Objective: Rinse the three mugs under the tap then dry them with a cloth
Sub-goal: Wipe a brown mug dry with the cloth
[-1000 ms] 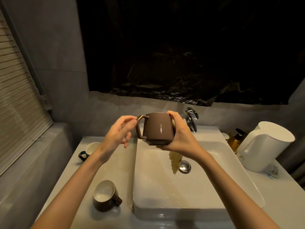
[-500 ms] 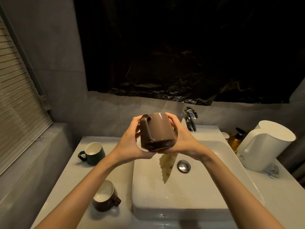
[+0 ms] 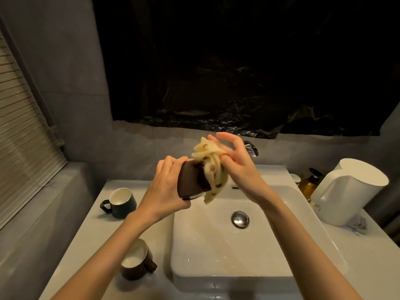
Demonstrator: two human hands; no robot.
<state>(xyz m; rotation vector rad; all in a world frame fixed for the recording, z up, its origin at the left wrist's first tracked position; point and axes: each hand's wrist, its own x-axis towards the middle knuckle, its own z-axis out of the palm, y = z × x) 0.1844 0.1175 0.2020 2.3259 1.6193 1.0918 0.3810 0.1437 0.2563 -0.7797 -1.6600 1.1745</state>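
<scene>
Now left grip [image 3: 164,188] is clasping the mug [image 3: 190,184], right grip [image 3: 238,167] pinching cloth [image 3: 207,153] into it; hard tugging risks slipping it free.

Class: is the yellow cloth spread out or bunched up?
Bunched up. The cloth is crumpled into folds in the right hand, pressed against the brown mug the left hand holds.
</scene>
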